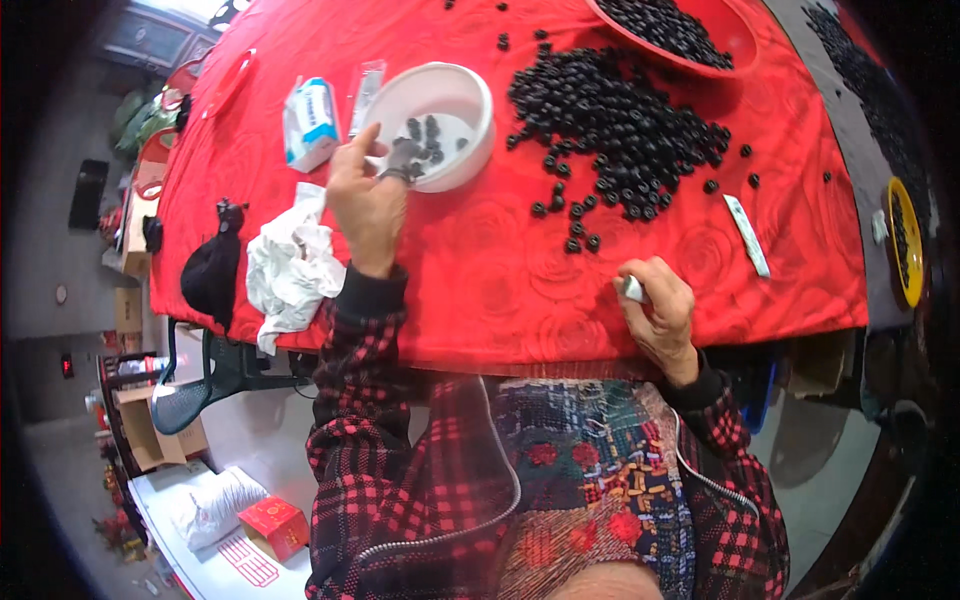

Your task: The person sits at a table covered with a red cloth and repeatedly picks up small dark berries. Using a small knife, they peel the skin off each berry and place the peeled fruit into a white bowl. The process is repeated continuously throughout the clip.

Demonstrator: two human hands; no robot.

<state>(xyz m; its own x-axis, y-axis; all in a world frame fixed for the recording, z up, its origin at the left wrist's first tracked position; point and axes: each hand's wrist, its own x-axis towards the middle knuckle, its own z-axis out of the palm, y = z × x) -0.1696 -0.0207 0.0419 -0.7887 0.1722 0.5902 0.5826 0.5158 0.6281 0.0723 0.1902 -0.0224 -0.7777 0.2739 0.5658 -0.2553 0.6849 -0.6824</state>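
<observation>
My left hand (368, 205) reaches to the near left rim of a white plastic bowl (478, 135), its fingers apart. Dark, blurred pieces show at its fingertips, over the rim; whether they touch the fingers I cannot tell. Several small black ring-shaped pieces (432, 128) lie inside the bowl. My right hand (662, 312) is closed near the table's front edge, with a small white object (633, 288) showing between thumb and forefinger. What kind it is stays hidden by the fingers. Beyond this hand spreads a large pile of black ring-shaped pieces (620, 125).
A red basin (735, 30) of black pieces stands at the back right. A white strip (747, 236) lies right of the pile. Left are a tissue pack (311, 125), a crumpled white cloth (292, 258) and a black cap (212, 272). A yellow tray (905, 240) sits far right.
</observation>
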